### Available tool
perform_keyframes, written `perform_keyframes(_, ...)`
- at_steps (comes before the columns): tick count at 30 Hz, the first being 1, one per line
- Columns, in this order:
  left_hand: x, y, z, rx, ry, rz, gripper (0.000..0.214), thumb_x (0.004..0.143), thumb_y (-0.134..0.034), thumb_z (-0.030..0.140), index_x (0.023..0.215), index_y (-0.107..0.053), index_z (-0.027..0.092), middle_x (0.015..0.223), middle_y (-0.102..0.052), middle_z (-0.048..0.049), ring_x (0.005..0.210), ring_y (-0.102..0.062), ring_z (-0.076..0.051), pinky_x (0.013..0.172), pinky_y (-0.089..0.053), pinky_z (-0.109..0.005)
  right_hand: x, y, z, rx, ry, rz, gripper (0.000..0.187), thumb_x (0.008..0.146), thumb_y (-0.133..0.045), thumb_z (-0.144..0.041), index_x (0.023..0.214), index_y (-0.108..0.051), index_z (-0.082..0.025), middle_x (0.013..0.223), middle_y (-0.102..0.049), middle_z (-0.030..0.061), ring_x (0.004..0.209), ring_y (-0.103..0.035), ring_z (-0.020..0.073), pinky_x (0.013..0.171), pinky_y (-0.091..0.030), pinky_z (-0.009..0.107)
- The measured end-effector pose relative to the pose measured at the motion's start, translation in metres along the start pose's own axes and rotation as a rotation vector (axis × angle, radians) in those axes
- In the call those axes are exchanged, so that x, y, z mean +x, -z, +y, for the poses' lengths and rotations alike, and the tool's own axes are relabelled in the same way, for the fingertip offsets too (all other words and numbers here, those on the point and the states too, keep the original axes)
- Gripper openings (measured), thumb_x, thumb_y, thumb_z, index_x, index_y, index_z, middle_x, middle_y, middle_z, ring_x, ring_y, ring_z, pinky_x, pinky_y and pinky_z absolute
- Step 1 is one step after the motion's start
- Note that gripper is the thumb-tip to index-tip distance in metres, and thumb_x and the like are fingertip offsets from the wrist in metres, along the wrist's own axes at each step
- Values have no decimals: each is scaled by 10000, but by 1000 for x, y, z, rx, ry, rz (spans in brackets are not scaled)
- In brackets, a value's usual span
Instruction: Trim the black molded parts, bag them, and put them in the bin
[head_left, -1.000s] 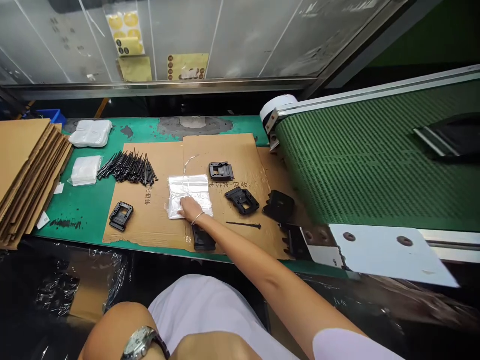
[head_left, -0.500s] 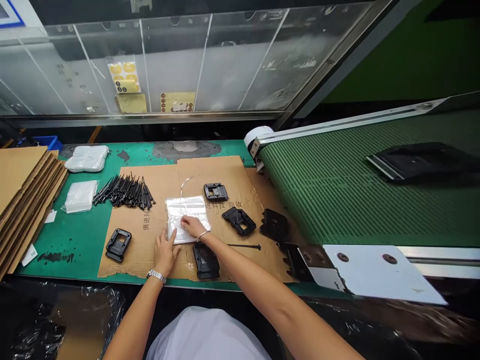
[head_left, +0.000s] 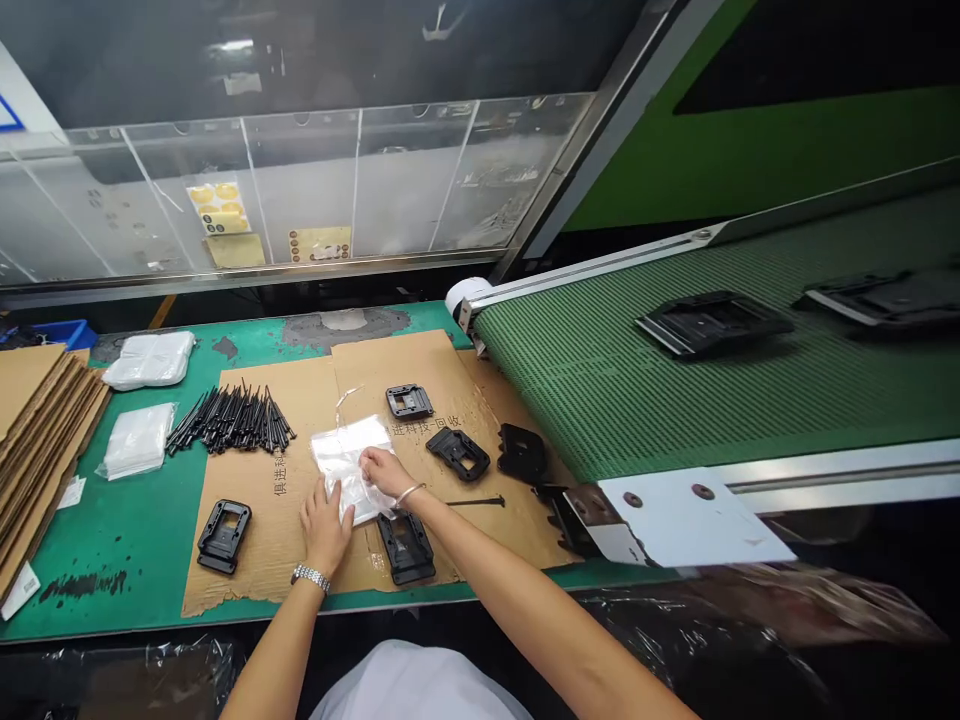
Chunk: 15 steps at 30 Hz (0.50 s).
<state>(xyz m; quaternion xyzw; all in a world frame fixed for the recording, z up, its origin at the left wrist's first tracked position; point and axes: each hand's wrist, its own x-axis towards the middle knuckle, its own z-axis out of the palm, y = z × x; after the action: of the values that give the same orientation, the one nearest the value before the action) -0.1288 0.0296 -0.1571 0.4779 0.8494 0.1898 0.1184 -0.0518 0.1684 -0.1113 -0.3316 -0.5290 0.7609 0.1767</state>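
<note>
A stack of clear plastic bags lies on the cardboard sheet in front of me. My left hand rests with fingers spread on the near left edge of the stack. My right hand pinches plastic from a bag at the stack's right side, and its fingertips are partly hidden. A black plastic frame part lies just below my right wrist. Beyond the hands sit another black frame and an angled one. A thin black rod lies right of my right wrist.
A pile of black rods lies left of the bags. Two more bag stacks and piled cardboard stand at left. The green conveyor belt at right carries black parts. Another black frame lies left.
My right hand has lifted and bunched the plastic at the bags' right side. The view has shifted to the right and up. A second black part shows on the belt.
</note>
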Motion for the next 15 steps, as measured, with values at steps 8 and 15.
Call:
perform_keyframes(8, 32, 2, -2, -71, -28, -40, 411, 765, -495, 317, 1172, -506, 256, 1340, -366, -118, 1205, -280, -308, 961, -212, -469, -7, 11, -53, 221, 17, -51, 292, 673, -597, -386, 660, -376, -196, 482, -317, -105, 399, -297, 37, 454, -334, 186)
perform_keyframes(15, 23, 29, -2, -234, 36, 110, 307, 792, -383, 238, 979, -612, 155, 1141, -519, -150, 1120, -393, -275, 955, -262, -428, -68, 6, -46, 186, -74, -108, 395, 615, -650, -490, 693, -406, -189, 414, -354, -126, 313, -220, 11, 314, -211, 134)
